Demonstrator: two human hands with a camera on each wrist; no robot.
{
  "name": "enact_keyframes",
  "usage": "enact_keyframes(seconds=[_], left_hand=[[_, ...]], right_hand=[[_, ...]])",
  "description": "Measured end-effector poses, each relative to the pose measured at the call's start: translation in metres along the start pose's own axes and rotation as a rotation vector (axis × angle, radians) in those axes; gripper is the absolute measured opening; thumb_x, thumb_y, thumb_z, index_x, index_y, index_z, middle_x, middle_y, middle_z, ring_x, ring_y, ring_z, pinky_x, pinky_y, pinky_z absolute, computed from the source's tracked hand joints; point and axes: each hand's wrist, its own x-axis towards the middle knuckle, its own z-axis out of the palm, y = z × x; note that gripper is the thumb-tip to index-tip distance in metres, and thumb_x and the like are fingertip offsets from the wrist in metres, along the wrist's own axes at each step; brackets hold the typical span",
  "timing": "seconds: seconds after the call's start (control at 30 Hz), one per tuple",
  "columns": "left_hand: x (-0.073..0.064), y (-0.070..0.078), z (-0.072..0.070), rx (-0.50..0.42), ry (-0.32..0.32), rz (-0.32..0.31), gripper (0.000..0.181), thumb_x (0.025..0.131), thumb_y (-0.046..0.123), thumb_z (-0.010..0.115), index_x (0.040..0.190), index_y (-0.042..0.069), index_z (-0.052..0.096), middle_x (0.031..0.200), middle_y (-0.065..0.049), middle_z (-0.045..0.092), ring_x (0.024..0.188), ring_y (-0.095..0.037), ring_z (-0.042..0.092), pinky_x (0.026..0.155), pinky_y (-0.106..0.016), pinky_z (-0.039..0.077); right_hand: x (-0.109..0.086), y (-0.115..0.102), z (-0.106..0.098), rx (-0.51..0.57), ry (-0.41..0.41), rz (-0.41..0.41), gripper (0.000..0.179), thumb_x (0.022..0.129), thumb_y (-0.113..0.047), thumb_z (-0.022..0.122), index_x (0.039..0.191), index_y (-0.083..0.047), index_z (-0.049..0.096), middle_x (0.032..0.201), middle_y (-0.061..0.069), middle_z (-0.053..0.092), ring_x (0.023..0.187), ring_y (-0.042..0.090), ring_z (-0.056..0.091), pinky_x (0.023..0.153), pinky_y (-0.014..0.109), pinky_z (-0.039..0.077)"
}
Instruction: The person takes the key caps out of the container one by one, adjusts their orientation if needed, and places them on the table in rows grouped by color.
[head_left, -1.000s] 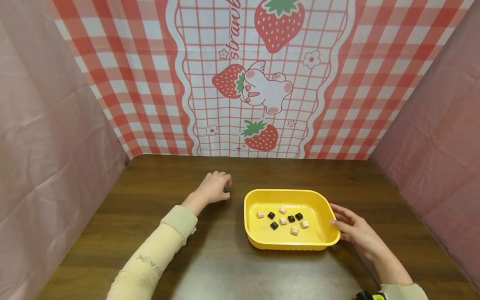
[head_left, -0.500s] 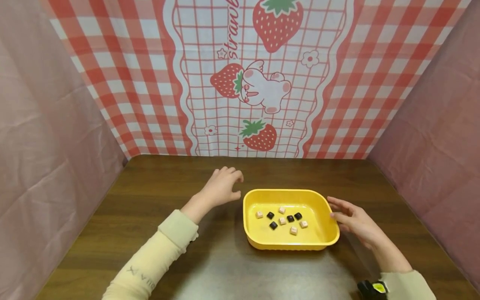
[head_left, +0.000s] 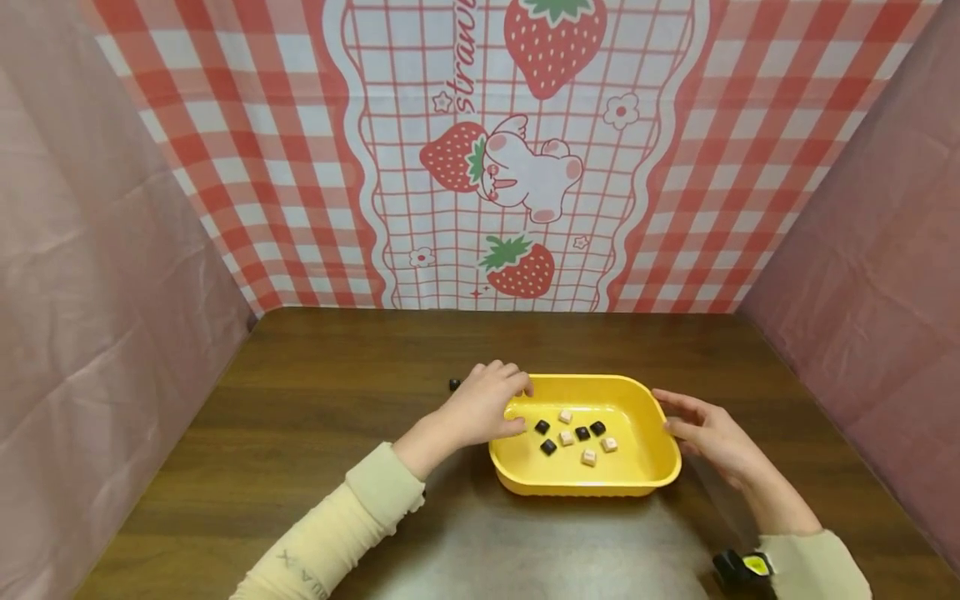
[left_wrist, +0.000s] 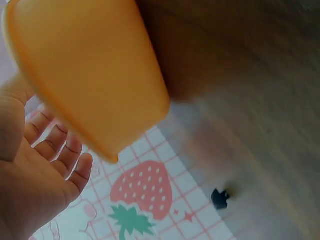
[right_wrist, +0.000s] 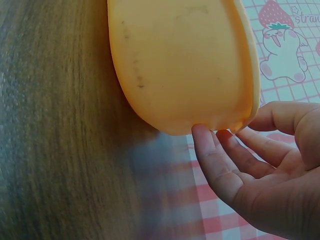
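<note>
A shallow yellow tub stands on the table with several small keycaps inside, among them a beige keycap and a black keycap. My left hand reaches over the tub's left end. Its fingers and thumb are apart, and nothing shows between them. The beige keycap at that end is hidden by this hand. At the opposite end my right hand holds the tub's rim, thumb near the top edge and fingers against the outer wall. Behind my left hand, another black keycap lies on the table.
The brown wooden table runs back to a red-and-white checked strawberry cloth. Pink cloths hang at the left and right. A black device sits at my right wrist.
My left hand has moved right, from beside the black keycap on the table to over the tub's left end. That keycap stays on the table. The right hand has shifted slightly at the rim.
</note>
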Motion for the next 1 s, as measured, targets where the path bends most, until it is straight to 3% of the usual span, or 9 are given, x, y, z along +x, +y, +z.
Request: enact_keyframes(seconds=[0.27,0.47,0.73,1.0], left_hand=[[0.016,0.015,0.025,0.060,-0.093,0.032,0.034,0.079,0.034,0.073,0.108,0.022,0.061,0.104,0.008,0.057,0.093,-0.012,0.046,0.086,-0.033,0.036],[0.026,0.023,0.040,0.135,-0.150,0.084,0.025,0.078,0.036,0.072,0.097,0.025,0.061,0.100,0.011,0.057,0.089,-0.010,0.044,0.076,-0.028,0.034],[0.032,0.025,0.047,0.190,-0.232,0.099,0.017,0.078,0.035,0.073,0.083,0.028,0.058,0.089,0.011,0.054,0.087,-0.011,0.044,0.073,-0.027,0.030],[0.036,0.022,0.050,0.210,-0.221,0.115,0.021,0.077,0.036,0.073,0.074,0.027,0.054,0.081,0.011,0.048,0.084,-0.011,0.042,0.072,-0.027,0.029]], right_hand=[[0.001,0.000,0.000,-0.007,0.001,-0.002,0.059,0.093,-0.014,0.057,0.144,0.002,0.032,0.141,0.032,0.037,0.097,0.011,0.062,0.078,0.036,0.054],[0.001,0.001,0.000,-0.020,0.009,0.014,0.058,0.093,-0.015,0.057,0.144,0.001,0.033,0.141,0.031,0.038,0.097,0.011,0.062,0.079,0.036,0.054],[0.002,0.001,0.000,-0.011,0.002,0.011,0.058,0.093,-0.015,0.057,0.144,0.002,0.033,0.142,0.031,0.036,0.097,0.011,0.062,0.078,0.037,0.054],[0.003,0.000,0.000,0.009,0.005,0.005,0.058,0.093,-0.013,0.056,0.144,0.003,0.032,0.142,0.031,0.035,0.097,0.010,0.062,0.078,0.037,0.054]])
